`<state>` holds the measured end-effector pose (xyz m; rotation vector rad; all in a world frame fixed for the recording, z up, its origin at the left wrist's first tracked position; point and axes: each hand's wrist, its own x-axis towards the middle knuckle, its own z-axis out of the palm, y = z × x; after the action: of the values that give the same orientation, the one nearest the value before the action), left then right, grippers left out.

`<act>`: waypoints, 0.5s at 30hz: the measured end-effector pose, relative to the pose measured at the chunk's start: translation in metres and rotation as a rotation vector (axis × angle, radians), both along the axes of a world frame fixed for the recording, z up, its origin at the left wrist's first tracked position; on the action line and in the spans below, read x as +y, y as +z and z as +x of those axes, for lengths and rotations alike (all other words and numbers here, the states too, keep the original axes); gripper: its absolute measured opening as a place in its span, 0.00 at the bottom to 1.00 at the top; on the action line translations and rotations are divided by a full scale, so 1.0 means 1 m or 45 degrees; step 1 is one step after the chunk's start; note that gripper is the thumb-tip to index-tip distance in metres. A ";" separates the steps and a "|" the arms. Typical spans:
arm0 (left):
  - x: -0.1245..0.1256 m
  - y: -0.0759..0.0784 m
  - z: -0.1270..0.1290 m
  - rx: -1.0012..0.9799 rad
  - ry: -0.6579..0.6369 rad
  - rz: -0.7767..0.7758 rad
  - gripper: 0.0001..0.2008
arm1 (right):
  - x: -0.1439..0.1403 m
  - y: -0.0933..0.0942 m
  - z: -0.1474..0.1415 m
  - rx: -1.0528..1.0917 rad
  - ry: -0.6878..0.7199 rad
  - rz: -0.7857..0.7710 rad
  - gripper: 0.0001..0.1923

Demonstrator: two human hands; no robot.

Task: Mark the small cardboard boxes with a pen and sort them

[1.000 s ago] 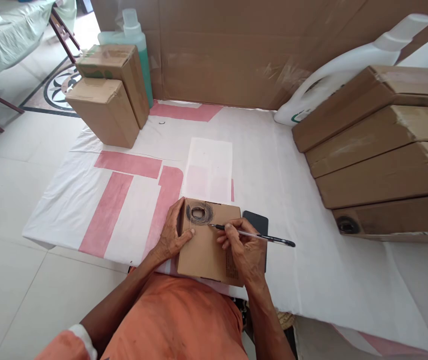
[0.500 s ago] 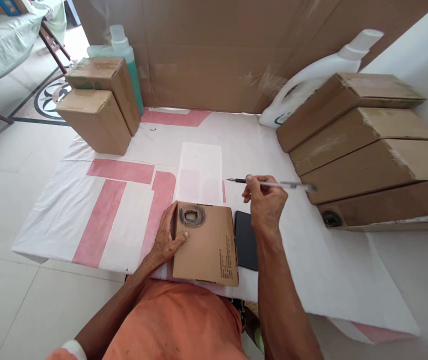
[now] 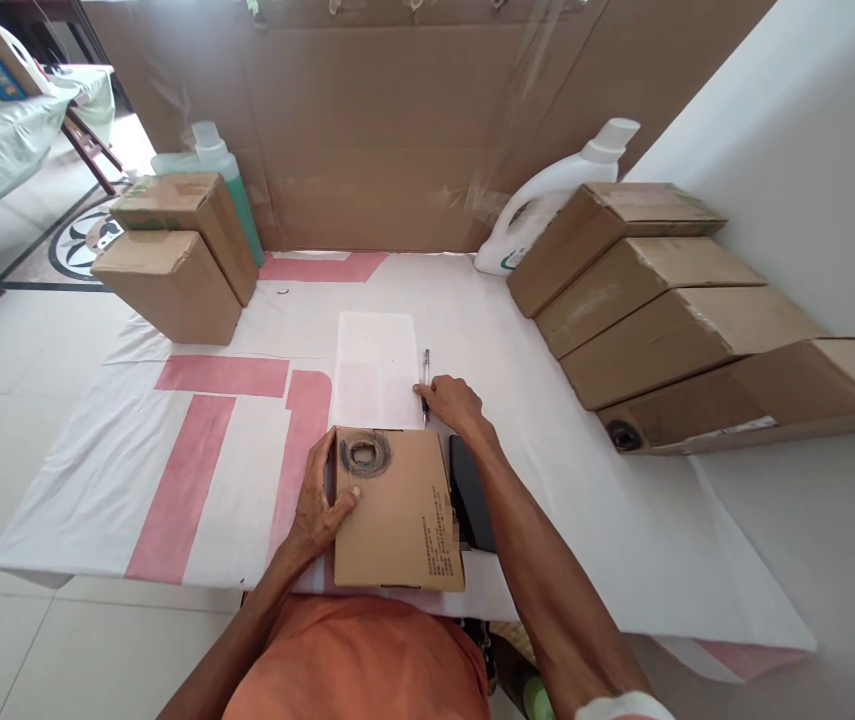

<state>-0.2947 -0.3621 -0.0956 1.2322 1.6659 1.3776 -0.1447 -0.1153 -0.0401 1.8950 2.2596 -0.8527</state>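
A small cardboard box [image 3: 389, 525] lies at the table's front edge, with a dark scribbled ring around a hole near its top left corner and printed text at its right. My left hand [image 3: 320, 508] grips its left side, thumb on top and fingers down the side. Beyond the box's right corner, my right hand [image 3: 451, 402] is closed around a pen [image 3: 426, 365] with a clear barrel and black grip. The pen points toward me at the table, beside a white sheet of paper [image 3: 376, 365]. My right forearm partly covers a flat black object [image 3: 470, 495].
Several cardboard boxes [image 3: 652, 310] lean in a row on the right, by a white jug [image 3: 547, 205]. Two boxes [image 3: 172, 285] stand at the left before a green liquid bottle [image 3: 245, 210]. A tall cardboard panel [image 3: 367, 130] closes off the back of the cloth-covered table [image 3: 532, 375].
My right hand has brought the pen down and left to the table beside the paper, turning it from sideways to pointing toward me. My left hand keeps its hold. The view has shifted.
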 end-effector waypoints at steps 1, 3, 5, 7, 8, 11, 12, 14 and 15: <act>0.000 0.001 0.000 -0.006 0.001 -0.004 0.40 | -0.008 0.002 0.006 0.033 -0.012 0.023 0.17; -0.002 0.004 0.000 -0.030 -0.008 -0.016 0.38 | -0.032 0.007 0.023 0.126 -0.030 0.064 0.20; -0.006 0.005 0.000 -0.093 -0.006 -0.037 0.34 | -0.064 0.010 0.043 0.227 -0.038 0.075 0.24; -0.012 0.003 0.000 -0.135 0.028 -0.060 0.31 | -0.102 0.009 0.063 0.336 -0.050 0.041 0.30; -0.016 0.001 0.001 -0.126 0.043 -0.062 0.31 | -0.121 0.006 0.070 0.419 -0.066 -0.001 0.33; -0.026 -0.001 0.006 -0.051 0.033 -0.031 0.32 | -0.168 -0.005 0.081 0.730 -0.120 -0.125 0.41; -0.028 0.002 0.009 -0.076 0.036 -0.028 0.32 | -0.178 -0.007 0.080 0.786 -0.137 -0.129 0.44; -0.027 0.016 0.014 -0.251 0.087 -0.067 0.33 | -0.186 -0.002 0.075 0.828 -0.168 -0.133 0.48; -0.025 0.027 0.016 -0.379 0.126 -0.101 0.33 | -0.185 0.005 0.073 0.847 -0.185 -0.162 0.49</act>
<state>-0.2784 -0.3872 -0.0683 0.8616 1.5713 1.4596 -0.0716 -0.3005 -0.0351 1.9336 2.3008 -1.8294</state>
